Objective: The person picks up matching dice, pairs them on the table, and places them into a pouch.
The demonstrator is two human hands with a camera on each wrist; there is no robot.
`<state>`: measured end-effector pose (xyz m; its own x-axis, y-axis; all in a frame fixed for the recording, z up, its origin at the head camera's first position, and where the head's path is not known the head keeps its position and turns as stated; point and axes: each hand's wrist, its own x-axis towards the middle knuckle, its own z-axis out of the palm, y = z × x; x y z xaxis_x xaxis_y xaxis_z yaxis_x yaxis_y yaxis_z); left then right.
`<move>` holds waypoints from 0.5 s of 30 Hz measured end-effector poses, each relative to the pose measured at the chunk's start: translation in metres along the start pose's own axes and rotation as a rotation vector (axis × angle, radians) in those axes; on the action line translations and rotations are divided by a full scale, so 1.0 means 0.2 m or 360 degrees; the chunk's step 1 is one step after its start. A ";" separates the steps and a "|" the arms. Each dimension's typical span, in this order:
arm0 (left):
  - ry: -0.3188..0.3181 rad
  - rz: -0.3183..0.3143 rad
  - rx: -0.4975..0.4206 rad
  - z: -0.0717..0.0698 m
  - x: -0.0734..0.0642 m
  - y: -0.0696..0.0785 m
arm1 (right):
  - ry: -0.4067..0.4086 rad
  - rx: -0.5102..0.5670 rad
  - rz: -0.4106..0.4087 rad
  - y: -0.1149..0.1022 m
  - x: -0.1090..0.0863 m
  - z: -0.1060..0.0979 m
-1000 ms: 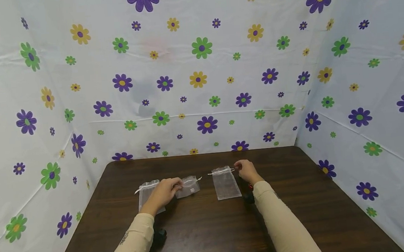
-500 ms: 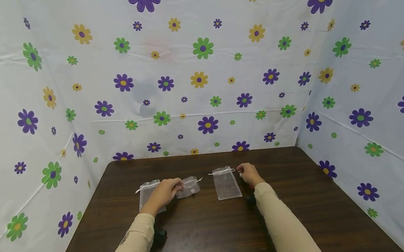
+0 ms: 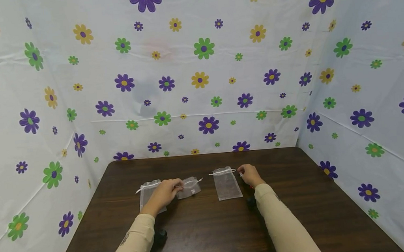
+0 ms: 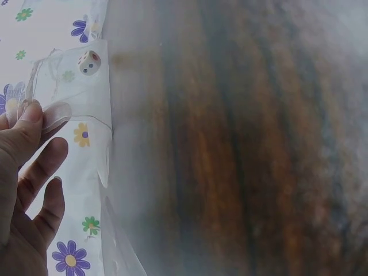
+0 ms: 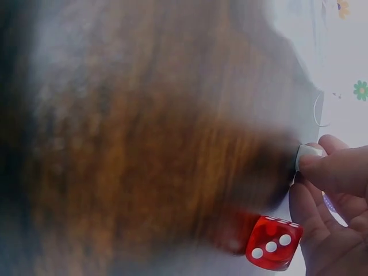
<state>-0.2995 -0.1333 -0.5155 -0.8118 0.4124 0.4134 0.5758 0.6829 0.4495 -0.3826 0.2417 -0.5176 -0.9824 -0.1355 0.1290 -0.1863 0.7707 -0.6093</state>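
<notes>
Over the dark brown, wood-grained table, the left hand pinches in its fingers a sheer white drawstring bag containing a white die; the right hand pinches a small white cube. Near it lies a translucent red die; between the hands, a flat, see-through white pouch.

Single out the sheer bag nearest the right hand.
The rightmost bag, lying on the table beside the right hand; the middle bag and leftmost bag are nearer the left hand.
</notes>
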 end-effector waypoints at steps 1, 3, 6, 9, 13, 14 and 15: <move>0.0003 0.0003 0.0000 0.00 0.00 0.00 | -0.0010 0.0012 0.0019 0.01 0.00 0.01; 0.0012 0.0015 0.0005 0.00 0.00 -0.01 | 0.0002 -0.0004 0.0027 0.01 0.01 0.01; 0.0026 0.0034 0.0007 0.00 0.01 -0.01 | 0.0020 -0.0046 0.0014 0.02 0.01 0.03; 0.0024 0.0041 0.0015 0.00 0.01 -0.01 | 0.0034 -0.0059 0.0008 0.02 0.01 0.03; 0.0014 0.0033 0.0021 0.01 0.01 0.00 | 0.0036 -0.0053 0.0011 0.01 0.00 0.02; 0.0012 0.0029 0.0019 0.01 0.01 0.00 | 0.0033 -0.0050 0.0020 0.02 0.00 0.03; 0.0012 0.0029 0.0020 0.01 0.01 0.00 | 0.0029 -0.0045 0.0027 0.02 0.00 0.03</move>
<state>-0.3010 -0.1321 -0.5168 -0.8005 0.4201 0.4274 0.5890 0.6831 0.4318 -0.3832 0.2412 -0.5241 -0.9849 -0.1108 0.1331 -0.1685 0.7903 -0.5891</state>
